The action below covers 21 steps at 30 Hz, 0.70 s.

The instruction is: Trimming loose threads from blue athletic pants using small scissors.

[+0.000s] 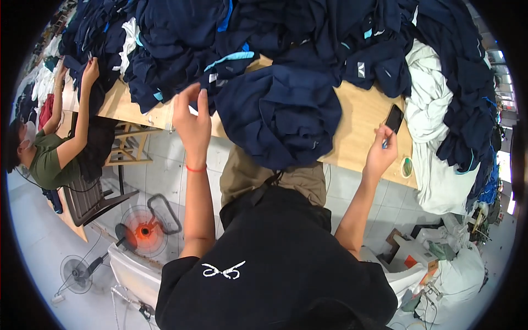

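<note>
A dark navy garment [278, 115] lies bunched at the near edge of the wooden table [360, 132], partly hanging over my lap. Just to its left, my left hand [192, 121] is raised with thumb and fingers apart and a red band on the wrist; it grips nothing that I can see. Over the table's right part, my right hand [381, 151] is closed around a small blue object [385, 144], mostly hidden by the fingers, so its kind cannot be made out. Beyond that hand lies a black phone [395, 117].
Navy garments [176, 33] with light blue trims heap along the far side. White cloth [429, 93] drapes over the right edge, near a roll of tape [407, 167]. At left, another person [55, 148] handles dark cloth. Fans [144, 231] stand on the floor behind left.
</note>
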Each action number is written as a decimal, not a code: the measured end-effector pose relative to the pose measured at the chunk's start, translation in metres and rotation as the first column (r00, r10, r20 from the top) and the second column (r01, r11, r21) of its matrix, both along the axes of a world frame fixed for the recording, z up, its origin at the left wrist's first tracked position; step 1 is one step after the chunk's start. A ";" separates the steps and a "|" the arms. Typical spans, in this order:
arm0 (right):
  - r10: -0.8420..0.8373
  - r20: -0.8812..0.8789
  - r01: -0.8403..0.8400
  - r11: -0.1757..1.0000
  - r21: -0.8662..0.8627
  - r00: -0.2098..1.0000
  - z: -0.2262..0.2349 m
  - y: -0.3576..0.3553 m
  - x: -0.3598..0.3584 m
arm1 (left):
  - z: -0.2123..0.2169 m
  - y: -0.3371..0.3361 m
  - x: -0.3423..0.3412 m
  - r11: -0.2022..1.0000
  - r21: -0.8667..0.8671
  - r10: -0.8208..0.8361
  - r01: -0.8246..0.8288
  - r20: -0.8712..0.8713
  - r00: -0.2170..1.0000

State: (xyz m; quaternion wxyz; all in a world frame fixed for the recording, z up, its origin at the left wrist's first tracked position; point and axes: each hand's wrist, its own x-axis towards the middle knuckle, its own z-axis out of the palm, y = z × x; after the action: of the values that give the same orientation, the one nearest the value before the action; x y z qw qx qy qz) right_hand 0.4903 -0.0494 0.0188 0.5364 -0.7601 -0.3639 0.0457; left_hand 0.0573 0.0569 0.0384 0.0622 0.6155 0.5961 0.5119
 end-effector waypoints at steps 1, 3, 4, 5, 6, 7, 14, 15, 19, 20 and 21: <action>0.045 -0.085 -0.048 0.998 -0.038 0.995 -0.017 -0.020 0.000 | 0.002 -0.017 0.013 0.991 -0.129 -0.010 0.030 0.156 0.988; 0.100 -0.166 -0.113 0.991 -0.070 0.981 -0.031 -0.044 -0.008 | -0.012 -0.049 0.028 0.956 -0.254 -0.086 0.147 0.237 0.968; 0.097 -0.164 -0.122 0.981 -0.150 0.982 -0.038 -0.051 -0.017 | -0.025 -0.061 0.040 0.921 -0.321 -0.123 0.223 0.304 0.945; 0.091 -0.161 -0.126 0.966 -0.226 0.983 -0.044 -0.054 -0.026 | -0.040 -0.068 0.059 0.898 -0.364 -0.111 0.248 0.358 0.927; 0.088 -0.166 -0.126 0.964 -0.236 0.982 -0.042 -0.051 -0.038 | -0.050 -0.075 0.073 0.869 -0.412 -0.094 0.273 0.406 0.909; 0.138 -0.173 -0.175 0.958 -0.227 0.975 -0.038 -0.045 -0.052 | -0.059 -0.077 0.082 0.862 -0.433 -0.095 0.265 0.374 0.922; 0.461 0.137 -0.341 0.798 -0.497 0.877 -0.048 -0.001 -0.074 | -0.082 -0.050 0.076 0.779 -0.582 -0.259 0.232 0.038 0.965; 0.452 0.197 -0.291 0.794 -0.534 0.870 -0.057 -0.001 -0.070 | -0.080 -0.047 0.075 0.779 -0.583 -0.268 0.230 0.022 0.963; 0.034 -0.855 -0.314 0.937 -0.154 0.518 -0.055 -0.006 -0.052 | -0.077 -0.052 0.040 0.623 -0.493 0.083 0.607 0.814 0.575; 0.037 -0.856 -0.314 0.938 -0.148 0.516 -0.047 -0.012 -0.037 | -0.074 -0.054 0.027 0.683 -0.173 0.362 0.710 0.924 -0.124; 0.144 -0.981 -0.248 0.963 0.108 0.129 -0.041 -0.018 -0.022 | -0.078 -0.056 0.008 0.691 0.134 0.253 0.710 0.875 -0.412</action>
State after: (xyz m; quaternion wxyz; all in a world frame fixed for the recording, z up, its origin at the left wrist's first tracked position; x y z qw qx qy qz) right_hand 0.4680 -0.0672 -0.0217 0.6013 -0.5147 -0.0232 0.6107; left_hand 0.0652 0.0008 -0.0399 0.8202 -0.0002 0.2175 0.5292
